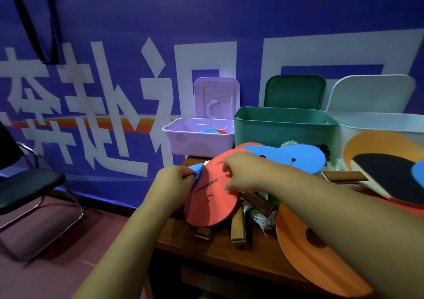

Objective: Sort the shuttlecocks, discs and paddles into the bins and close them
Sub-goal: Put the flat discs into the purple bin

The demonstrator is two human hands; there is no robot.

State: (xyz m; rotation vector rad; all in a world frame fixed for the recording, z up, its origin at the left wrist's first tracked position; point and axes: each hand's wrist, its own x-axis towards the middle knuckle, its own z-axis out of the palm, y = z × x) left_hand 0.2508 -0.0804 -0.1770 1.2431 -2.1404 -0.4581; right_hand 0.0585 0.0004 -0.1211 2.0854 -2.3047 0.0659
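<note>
Your left hand (pixel 174 179) is curled tight and pinches the left rim of the red disc (pixel 206 204). The edge of a blue disc (pixel 196 167) shows just behind that rim, at your fingertips; whether the pinch takes it in too cannot be told. Your right hand (pixel 243 172) has its fingers bent over the red disc's upper right rim, with the thumb pressed on the printed face. The disc thus sits between your two hands, tilted up on edge, its lower part hanging over the paddle handles (pixel 237 227) and white shuttlecocks (pixel 261 220) on the table (pixel 206 250).

More blue discs (pixel 302 158) lie stacked just beyond your right hand. An orange disc (pixel 305 248) lies under your right forearm and sticks out over the table's front edge. To the right, a black-faced paddle (pixel 387 177) lies in front of the white bin (pixel 378 124).

All three bins stand at the back with their lids up. The pink bin (pixel 199 142) already holds a blue and a red disc, and the green bin (pixel 282 126) stands between it and the white one.
</note>
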